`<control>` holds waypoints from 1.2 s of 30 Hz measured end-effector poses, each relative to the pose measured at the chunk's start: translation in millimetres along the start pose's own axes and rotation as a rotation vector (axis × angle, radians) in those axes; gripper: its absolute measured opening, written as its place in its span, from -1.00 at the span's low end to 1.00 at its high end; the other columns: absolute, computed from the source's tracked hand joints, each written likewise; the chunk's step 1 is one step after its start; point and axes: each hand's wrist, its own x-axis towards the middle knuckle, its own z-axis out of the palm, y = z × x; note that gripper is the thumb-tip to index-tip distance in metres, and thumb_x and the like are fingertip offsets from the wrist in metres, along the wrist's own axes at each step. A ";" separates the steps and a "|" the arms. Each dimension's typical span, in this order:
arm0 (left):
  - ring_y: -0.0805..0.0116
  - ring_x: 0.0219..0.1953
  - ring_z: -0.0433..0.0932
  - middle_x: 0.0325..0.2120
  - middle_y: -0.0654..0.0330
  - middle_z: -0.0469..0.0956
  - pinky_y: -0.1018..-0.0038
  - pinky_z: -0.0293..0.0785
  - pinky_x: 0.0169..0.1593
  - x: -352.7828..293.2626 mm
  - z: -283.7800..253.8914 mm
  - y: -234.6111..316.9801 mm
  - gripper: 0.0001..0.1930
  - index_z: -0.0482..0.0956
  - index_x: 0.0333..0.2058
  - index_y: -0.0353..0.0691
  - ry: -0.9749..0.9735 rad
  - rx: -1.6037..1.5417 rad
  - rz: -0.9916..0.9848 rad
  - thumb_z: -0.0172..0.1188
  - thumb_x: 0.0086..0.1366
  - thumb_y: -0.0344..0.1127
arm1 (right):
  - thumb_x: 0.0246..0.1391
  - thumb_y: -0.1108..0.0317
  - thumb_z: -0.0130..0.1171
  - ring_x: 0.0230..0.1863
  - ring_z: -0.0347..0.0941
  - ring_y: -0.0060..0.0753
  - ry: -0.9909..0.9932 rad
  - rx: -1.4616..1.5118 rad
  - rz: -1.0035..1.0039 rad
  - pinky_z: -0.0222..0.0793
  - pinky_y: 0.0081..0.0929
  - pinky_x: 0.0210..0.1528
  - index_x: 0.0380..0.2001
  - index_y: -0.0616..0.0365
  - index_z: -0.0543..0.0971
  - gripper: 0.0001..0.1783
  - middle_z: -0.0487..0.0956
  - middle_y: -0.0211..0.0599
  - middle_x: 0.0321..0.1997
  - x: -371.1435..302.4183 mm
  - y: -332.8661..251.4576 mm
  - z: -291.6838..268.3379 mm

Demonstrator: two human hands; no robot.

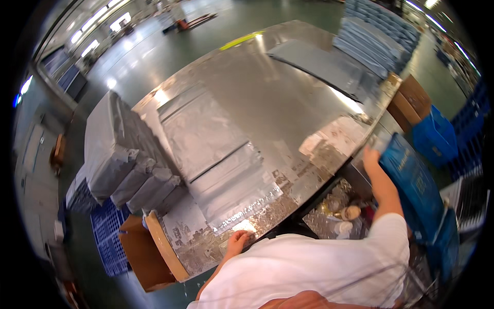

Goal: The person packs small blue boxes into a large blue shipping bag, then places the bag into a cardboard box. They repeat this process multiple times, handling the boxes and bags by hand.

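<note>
My left hand [238, 242] rests at the near edge of the metal table [267, 108], its fingers curled together; whether anything small is in them is hidden. Just beyond it lies a flat grey plastic bag [206, 144], its near end crinkled and a dark line across it. My right arm stretches out to the right. My right hand [371, 155] is beyond the table's right edge, beside a blue printed plastic sack [411, 180]. Its fingers are blurred against a pale surface, so their grip cannot be made out.
Grey wrapped packages [118, 149] stand stacked at the left, near an open cardboard box [146, 252]. A dark grey flat bag [319, 64] and a blue-grey stack [378, 38] lie at the far right. Blue baskets [435, 136] stand right; clutter [345, 213] sits below the table edge.
</note>
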 end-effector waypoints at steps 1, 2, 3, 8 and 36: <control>0.48 -0.32 0.46 -0.36 0.20 0.50 0.58 0.38 -0.20 -4.5 -9.6 4.2 -0.79 0.44 -0.20 -0.33 0.125 0.017 -0.037 0.03 0.21 -0.38 | 0.10 0.04 -0.17 -0.45 0.52 -0.04 -0.068 -0.387 -0.425 0.40 -0.23 -0.44 -0.38 0.35 0.48 -0.50 0.54 0.05 -0.53 -16.1 -23.6 -3.0; 0.50 -0.34 0.47 -0.37 0.21 0.50 0.59 0.38 -0.22 -5.9 -11.0 12.8 -0.79 0.44 -0.20 -0.33 0.147 0.006 -0.017 0.03 0.21 -0.36 | 0.06 0.17 -0.11 -0.45 0.51 -0.04 -0.236 -0.418 -0.640 0.40 -0.20 -0.42 -0.33 0.28 0.48 -0.64 0.54 0.01 -0.53 -21.5 -39.3 -28.5; 0.50 -0.32 0.47 -0.37 0.23 0.51 0.59 0.38 -0.22 -1.1 -5.2 23.1 -0.78 0.44 -0.20 -0.33 0.178 -0.015 -0.048 0.03 0.21 -0.36 | -0.05 0.29 -0.02 -0.41 0.52 -0.04 -0.322 -0.428 -0.729 0.41 -0.19 -0.40 -0.30 0.23 0.47 -0.72 0.55 -0.01 -0.48 -14.0 -38.3 -44.8; 0.47 -0.31 0.48 -0.35 0.25 0.52 0.54 0.39 -0.21 63.0 -2.6 30.2 -0.78 0.45 -0.20 -0.28 0.192 0.122 0.019 0.01 0.22 -0.32 | -0.25 0.44 0.02 -0.13 0.43 -0.14 -0.699 -0.293 -0.753 0.33 -0.31 -0.08 -0.15 -0.04 0.50 -0.55 0.53 -0.17 -0.22 6.9 -92.8 -108.9; 0.10 -0.29 0.44 -0.35 0.09 0.44 0.29 0.41 -0.31 222.9 28.1 175.4 -0.79 0.47 -0.27 -0.17 -0.432 1.311 0.082 0.04 0.10 -0.28 | -0.15 0.14 0.27 0.07 0.24 -0.36 -1.516 0.827 -0.423 0.15 -0.42 0.12 0.16 0.18 0.12 -0.16 0.31 -0.21 0.10 68.9 -288.4 -22.1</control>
